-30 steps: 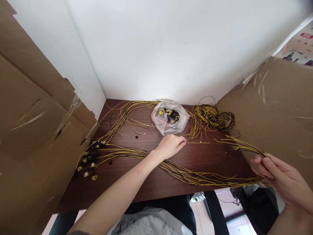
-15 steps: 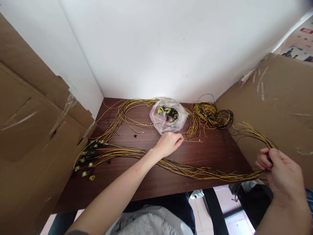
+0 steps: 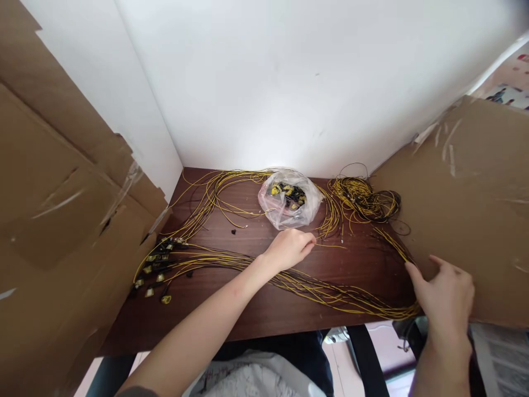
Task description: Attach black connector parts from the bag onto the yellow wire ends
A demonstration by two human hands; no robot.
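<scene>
My left hand (image 3: 291, 248) is closed in a pinch just in front of the clear plastic bag. A thin yellow wire (image 3: 330, 246) sticks out to the right from its fingertips. The bag (image 3: 270, 215) holds black and yellow small parts. On the right, my right hand (image 3: 446, 292) has its thumb and fingers apart beside a bundle of yellow and black wires (image 3: 351, 303). This bundle runs along the front of the table and curves back at the hand, its loose ends (image 3: 390, 238) lying on the tabletop. Yellow-rimmed, clear-capped black pieces (image 3: 160, 278) sit at its left end.
A tangled coil of yellow and black wires (image 3: 359, 196) lies at the back right. More wires (image 3: 210, 193) loop along the back left. Small black bits (image 3: 233, 231) dot the brown table (image 3: 231, 325). Cardboard panels (image 3: 463, 204) and a white wall (image 3: 256, 88) enclose it.
My right hand has moved left and opened, letting go of the wire bundle, whose loose end has come down to the table. My left hand stays in about the same place.
</scene>
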